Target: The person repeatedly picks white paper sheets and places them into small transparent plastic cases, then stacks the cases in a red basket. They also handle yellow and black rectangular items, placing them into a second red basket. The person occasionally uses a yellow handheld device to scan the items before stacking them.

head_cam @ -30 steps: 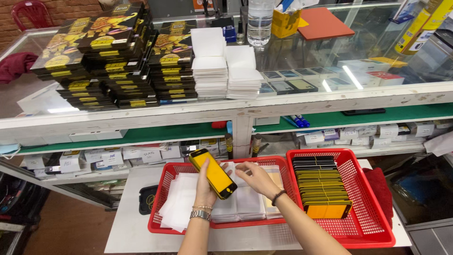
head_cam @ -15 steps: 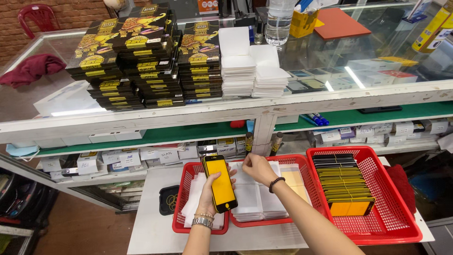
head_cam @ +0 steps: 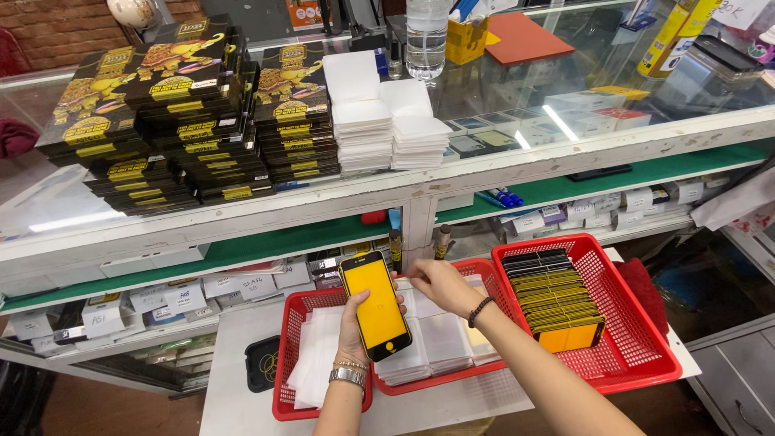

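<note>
Red baskets (head_cam: 646, 355) all over my little table: one full of black-and-yellow screen protectors (head_cam: 557, 303), the other holding clear sleeves (head_cam: 440, 343). Dark boxes (head_cam: 186, 113) stacked on the glass counter above. My left hand (head_cam: 359, 319) is wrapped around a yellow-faced screen protector (head_cam: 375, 305) over the baskets; my right hand (head_cam: 436, 284) hovers half-curled beside its top edge, holding nothing I can make out.

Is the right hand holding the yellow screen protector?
No, the left hand holds the yellow screen protector upright, while the right hand reaches over the clear sleeves in the middle red basket.
</note>
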